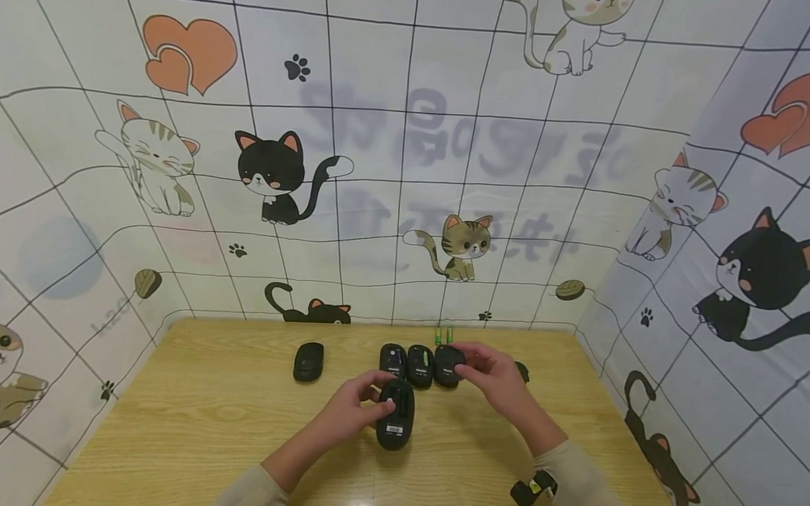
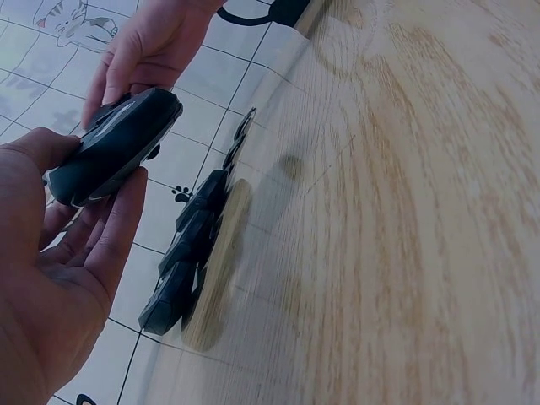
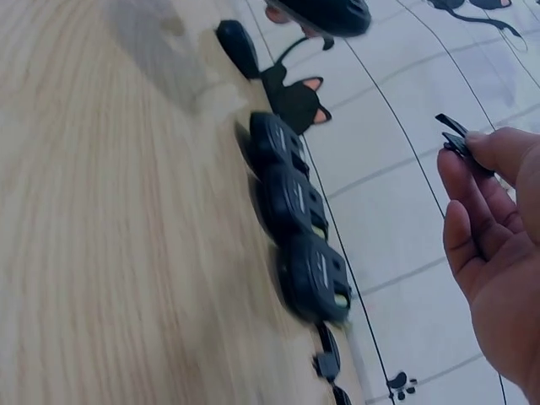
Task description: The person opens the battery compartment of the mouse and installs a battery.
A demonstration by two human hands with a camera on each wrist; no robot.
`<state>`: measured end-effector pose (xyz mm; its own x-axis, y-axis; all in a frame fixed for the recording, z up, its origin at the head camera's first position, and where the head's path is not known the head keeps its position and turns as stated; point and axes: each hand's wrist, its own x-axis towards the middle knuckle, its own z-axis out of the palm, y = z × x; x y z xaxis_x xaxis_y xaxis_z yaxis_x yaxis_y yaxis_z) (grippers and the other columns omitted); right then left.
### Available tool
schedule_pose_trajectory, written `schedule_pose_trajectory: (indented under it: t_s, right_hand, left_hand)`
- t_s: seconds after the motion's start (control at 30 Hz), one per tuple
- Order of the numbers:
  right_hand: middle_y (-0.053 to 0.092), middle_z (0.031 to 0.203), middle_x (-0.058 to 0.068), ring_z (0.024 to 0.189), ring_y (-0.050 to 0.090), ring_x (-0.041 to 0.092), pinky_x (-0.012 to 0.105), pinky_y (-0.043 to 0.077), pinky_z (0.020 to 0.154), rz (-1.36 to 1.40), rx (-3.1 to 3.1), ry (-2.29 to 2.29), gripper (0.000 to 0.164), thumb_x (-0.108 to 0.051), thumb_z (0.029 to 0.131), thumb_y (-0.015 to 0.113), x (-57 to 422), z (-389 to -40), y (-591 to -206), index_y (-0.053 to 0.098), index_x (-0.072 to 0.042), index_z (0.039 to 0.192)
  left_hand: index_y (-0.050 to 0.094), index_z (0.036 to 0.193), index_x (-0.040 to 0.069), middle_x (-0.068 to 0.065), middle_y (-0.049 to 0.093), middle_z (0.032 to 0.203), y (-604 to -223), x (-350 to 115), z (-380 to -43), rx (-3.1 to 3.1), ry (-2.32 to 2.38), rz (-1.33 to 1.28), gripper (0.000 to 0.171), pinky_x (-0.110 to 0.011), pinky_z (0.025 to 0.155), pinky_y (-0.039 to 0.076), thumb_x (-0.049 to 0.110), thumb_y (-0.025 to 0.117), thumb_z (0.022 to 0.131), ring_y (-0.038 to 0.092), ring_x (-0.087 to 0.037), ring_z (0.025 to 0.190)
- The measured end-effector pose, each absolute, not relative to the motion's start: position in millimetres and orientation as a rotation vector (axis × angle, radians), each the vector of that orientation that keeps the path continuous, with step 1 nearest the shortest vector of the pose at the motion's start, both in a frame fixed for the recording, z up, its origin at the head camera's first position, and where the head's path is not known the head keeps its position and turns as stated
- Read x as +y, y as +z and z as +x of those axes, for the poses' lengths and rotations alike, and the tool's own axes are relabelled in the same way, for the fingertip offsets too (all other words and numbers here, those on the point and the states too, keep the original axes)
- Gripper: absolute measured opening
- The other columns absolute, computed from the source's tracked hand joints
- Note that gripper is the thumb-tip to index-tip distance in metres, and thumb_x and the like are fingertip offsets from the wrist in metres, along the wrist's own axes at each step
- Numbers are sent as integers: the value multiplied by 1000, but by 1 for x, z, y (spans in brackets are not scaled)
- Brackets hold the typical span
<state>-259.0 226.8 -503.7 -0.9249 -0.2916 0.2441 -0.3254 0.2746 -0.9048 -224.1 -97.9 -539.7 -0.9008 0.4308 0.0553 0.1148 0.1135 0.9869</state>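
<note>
The left hand (image 1: pixel 355 415) holds a black mouse (image 1: pixel 395 415), with the thumb on one side and the other fingers on the other side. The mouse is up off the bench (image 1: pixel 238 418), at the near side of a row of three mice (image 1: pixel 419 367). Its flat bottom faces up, with a long dark slot and a white sticker (image 1: pixel 394 429).

The right hand (image 3: pixel 506 228) pinches a small, thin black piece (image 3: pixel 460 145) between thumb and finger, so those fingers are almost together. I can't tell for sure what the piece is.

Two green batteries (image 1: pixel 444 335) lie just past the right end of the row. One more mouse (image 1: pixel 309 362) sits alone to the left. A dark thing (image 1: pixel 523 372) at the right is partly hidden by the right hand.

The mouse looks light and hard, so it should not bend. Its round shell may be a bit slippery. The long sides look like the best place to hold it, so the slot stays bare. The thin piece looks stiff and very light. It might snap or drop, so a soft pinch on its edges seems best.
</note>
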Motion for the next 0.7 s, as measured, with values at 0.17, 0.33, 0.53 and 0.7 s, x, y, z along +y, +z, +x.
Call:
schedule_pose_trajectory:
  t_s: [0.17,0.33,0.53,0.7]
  right_hand:
    - [75,114,20,98,75,30,31,63,85,576,-2536,1720,39,-11,104,79,242,-264,-504,72,-10,143]
    - [76,113,17,95,75,19,32,63,84,560,-2554,1673,39,-9,104,78,257,-268,-506,71,-8,143]
    - [73,109,11,90,72,18,28,61,75,510,-2587,1588,38,-7,105,76,275,-273,-508,71,-5,143]
    - [72,112,16,90,70,20,29,60,73,485,-2573,1572,37,-5,105,76,289,-277,-511,71,-4,142]
  left_hand:
    - [66,146,10,-13,63,135,-538,-97,-224,2136,1872,535,43,-39,74,69,12,78,105,69,-26,107]
    - [66,146,10,-13,63,135,-540,-98,-225,2139,1869,537,43,-39,74,69,14,78,105,70,-25,108]
    - [66,145,12,-13,63,134,-542,-100,-227,2149,1860,556,42,-40,75,69,14,78,105,70,-26,108]
    - [66,146,12,-14,63,135,-542,-101,-226,2158,1851,560,42,-40,75,69,15,78,105,71,-25,108]
